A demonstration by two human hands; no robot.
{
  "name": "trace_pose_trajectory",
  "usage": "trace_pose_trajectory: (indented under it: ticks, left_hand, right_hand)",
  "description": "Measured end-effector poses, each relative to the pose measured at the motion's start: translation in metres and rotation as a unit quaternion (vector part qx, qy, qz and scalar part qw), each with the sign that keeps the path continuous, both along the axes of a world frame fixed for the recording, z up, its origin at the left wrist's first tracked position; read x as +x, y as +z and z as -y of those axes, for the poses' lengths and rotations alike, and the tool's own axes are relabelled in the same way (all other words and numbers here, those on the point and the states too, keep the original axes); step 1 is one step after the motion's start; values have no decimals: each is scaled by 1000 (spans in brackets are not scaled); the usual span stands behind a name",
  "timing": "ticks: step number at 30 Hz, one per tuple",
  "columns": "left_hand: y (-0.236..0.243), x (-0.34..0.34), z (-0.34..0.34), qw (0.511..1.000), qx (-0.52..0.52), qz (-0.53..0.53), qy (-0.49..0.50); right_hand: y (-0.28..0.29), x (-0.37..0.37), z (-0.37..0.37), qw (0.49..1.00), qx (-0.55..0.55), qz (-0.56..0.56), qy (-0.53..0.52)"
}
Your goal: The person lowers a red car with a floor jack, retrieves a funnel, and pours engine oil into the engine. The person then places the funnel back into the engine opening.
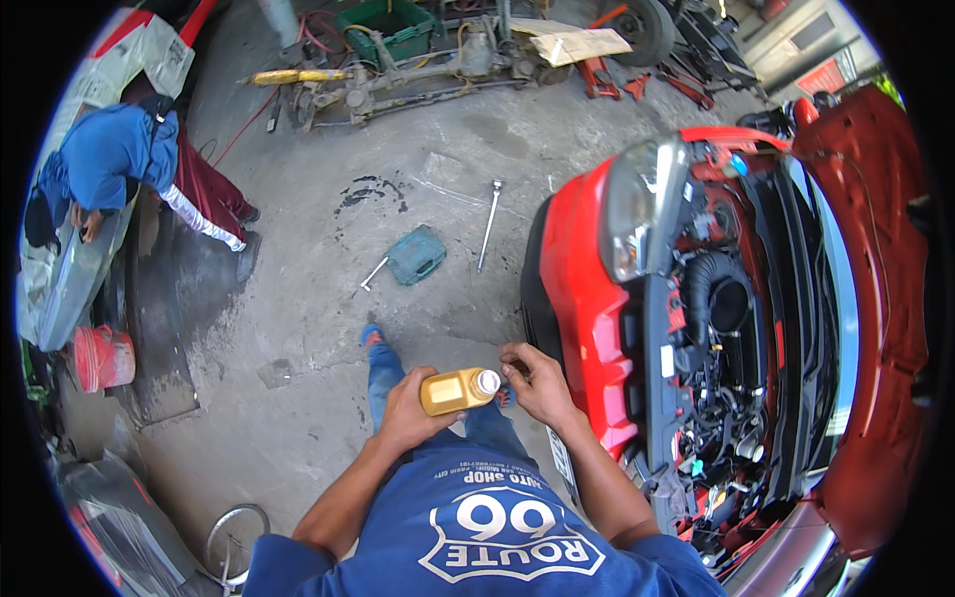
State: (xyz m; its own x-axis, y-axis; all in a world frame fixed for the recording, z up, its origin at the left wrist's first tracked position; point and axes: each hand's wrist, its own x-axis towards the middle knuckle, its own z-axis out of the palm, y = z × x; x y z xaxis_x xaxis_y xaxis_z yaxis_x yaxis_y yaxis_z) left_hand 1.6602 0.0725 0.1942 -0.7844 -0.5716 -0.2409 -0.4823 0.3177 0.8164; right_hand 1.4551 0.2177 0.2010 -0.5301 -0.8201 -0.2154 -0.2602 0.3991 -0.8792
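My left hand (405, 410) is wrapped round a gold plastic bottle (450, 394) with a whitish top (487, 382), the kind that motor oil comes in. It is held in front of my body, its top toward the right. Just right of that top, my right hand (542, 386) has its thumb and fingers curled together in a pinch, apart from the bottle. Whether a small thing lies between those fingertips cannot be made out. Close on the right stands a red car (587, 298), its hood (885, 298) raised over the exposed engine bay (721, 348).
On the concrete floor lie a teal tool case (418, 256), a ratchet handle (374, 274) and a long metal bar (488, 227). A co-worker (119, 154) bends over at the left, near a red bucket (103, 358). An axle assembly (438, 80) lies at the back.
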Motion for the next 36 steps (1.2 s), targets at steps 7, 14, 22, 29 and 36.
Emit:
trace_pose_trajectory:
  ticks: [7,14,22,29,36]
  left_hand:
    - [-72,82,108,992,72,3,106]
    - [-186,139,207,965,100,56,235]
    - [-373,153,245,894,87,10,440]
    - [-450,145,223,835,148,-13,530]
    - [-457,149,226,887,142,22,439]
  right_hand:
    - [-154,33,135,983,180,31,20]
    - [-358,79,237,966,237,68,75]
    - [-642,104,357,924,353,117,-86]
    - [-802,110,399,797,287,362,-389]
    - [-857,118,428,744,153,382,-527]
